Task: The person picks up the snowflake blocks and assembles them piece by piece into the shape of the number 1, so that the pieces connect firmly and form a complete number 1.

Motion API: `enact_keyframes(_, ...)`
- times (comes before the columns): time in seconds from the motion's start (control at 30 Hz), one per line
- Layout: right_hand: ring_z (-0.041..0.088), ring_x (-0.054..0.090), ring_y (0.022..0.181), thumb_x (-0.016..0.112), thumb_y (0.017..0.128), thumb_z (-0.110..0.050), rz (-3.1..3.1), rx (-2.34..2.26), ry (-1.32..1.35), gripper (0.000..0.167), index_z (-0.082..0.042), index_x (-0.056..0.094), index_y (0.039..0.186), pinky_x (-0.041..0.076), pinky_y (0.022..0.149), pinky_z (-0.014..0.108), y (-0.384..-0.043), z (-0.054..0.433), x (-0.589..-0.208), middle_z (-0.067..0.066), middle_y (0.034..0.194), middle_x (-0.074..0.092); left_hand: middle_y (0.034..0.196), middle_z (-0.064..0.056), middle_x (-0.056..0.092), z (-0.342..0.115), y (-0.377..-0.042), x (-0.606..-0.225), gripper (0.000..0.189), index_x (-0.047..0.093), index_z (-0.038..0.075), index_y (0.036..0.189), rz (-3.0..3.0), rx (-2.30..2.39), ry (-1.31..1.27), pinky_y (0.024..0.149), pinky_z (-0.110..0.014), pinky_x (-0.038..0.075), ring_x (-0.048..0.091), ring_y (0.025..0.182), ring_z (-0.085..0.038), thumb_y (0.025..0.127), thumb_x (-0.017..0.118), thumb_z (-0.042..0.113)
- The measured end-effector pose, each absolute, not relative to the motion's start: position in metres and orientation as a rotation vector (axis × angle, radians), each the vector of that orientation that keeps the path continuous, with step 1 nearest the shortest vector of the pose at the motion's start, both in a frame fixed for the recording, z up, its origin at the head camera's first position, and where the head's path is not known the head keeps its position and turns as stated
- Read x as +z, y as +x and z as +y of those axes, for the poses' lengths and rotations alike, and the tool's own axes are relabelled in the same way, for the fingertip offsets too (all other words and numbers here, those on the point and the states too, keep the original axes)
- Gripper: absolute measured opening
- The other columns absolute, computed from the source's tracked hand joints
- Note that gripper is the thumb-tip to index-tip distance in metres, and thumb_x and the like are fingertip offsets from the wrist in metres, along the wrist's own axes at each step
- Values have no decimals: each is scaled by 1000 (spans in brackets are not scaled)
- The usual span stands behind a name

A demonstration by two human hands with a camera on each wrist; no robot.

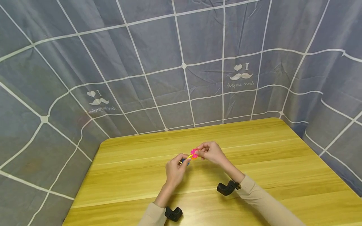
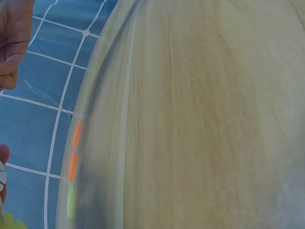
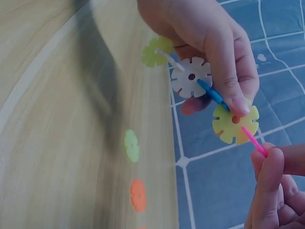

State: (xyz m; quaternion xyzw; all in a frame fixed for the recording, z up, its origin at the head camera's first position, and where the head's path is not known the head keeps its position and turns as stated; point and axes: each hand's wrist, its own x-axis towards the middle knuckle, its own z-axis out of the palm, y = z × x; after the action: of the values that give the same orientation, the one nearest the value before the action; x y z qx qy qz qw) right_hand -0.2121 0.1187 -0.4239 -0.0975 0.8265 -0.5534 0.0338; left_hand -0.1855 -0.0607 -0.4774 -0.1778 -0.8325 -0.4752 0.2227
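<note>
A chain of notched interlocking plastic discs is held above the table between both hands. My left hand (image 1: 174, 171) pinches it near a yellow disc (image 3: 229, 131) and a blue disc (image 3: 212, 93). Farther along sit a white disc (image 3: 183, 81), another white one seen edge-on, and a yellow-green disc (image 3: 155, 53). My right hand (image 1: 212, 153) pinches a pink disc (image 3: 255, 141), whose edge meets the yellow disc's rim; how deep it sits in the notch I cannot tell. The left wrist view catches only part of a white disc (image 2: 3, 177) at its left edge.
Loose discs lie on the wooden table (image 1: 254, 150), among them a green one (image 3: 132, 146) and an orange one (image 3: 138, 195). A grey curtain (image 1: 158, 62) with white lines hangs behind the table. Black wrist mounts (image 1: 226, 188) are on both wrists.
</note>
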Motion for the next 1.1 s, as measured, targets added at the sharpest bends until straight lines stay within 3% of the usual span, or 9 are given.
enact_keyframes(0.23,27,63,57,69,82,-4,2526,-1745,-223,14,6,70,92,47,48,23,-212,117,-425,8,67,66,72,-4,72,-58,-187,-478,11,71,7,84,-2303,-1302,-464,37,-9,24,35,45,6,87,71,18)
enact_keyframes(0.4,19,62,56,68,82,-2,2491,-1793,-165,13,6,70,92,55,56,34,-212,118,-428,4,66,65,72,-4,72,-55,-190,-479,10,71,7,84,-2292,-1288,-460,39,-10,27,40,50,6,87,71,17)
enact_keyframes(0.5,14,61,56,67,83,-2,2471,-1807,-170,14,8,69,94,57,60,37,-211,121,-430,4,68,66,69,-3,71,-54,-190,-480,10,71,8,83,-2300,-1273,-466,39,-11,26,36,47,6,87,70,17)
enact_keyframes(0.6,10,59,56,67,84,-3,2450,-1807,-182,16,8,68,95,57,60,32,-211,124,-431,5,69,67,68,-3,69,-54,-190,-480,11,69,8,83,-2325,-1290,-472,39,-12,26,34,46,5,88,70,18)
enact_keyframes(0.7,8,57,56,67,86,-5,2427,-1795,-192,18,8,68,98,56,59,26,-212,126,-432,8,72,68,70,-7,70,-55,-189,-479,12,68,7,85,-2368,-1364,-473,42,-12,33,46,50,1,90,68,18)
enact_keyframes(0.87,11,60,61,64,91,-10,2399,-1757,-251,25,9,67,105,55,59,25,-216,129,-434,16,82,71,78,-11,72,-54,-189,-479,12,67,7,91,-2406,-1466,-447,51,-15,44,61,64,-13,91,66,19)
enact_keyframes(1.1,17,63,63,69,88,-18,2356,-1778,-344,26,3,69,104,57,63,32,-215,136,-432,15,80,71,86,-2,74,-52,-191,-478,14,69,12,95,-2411,-1391,-428,59,-17,45,55,65,-6,86,72,23)
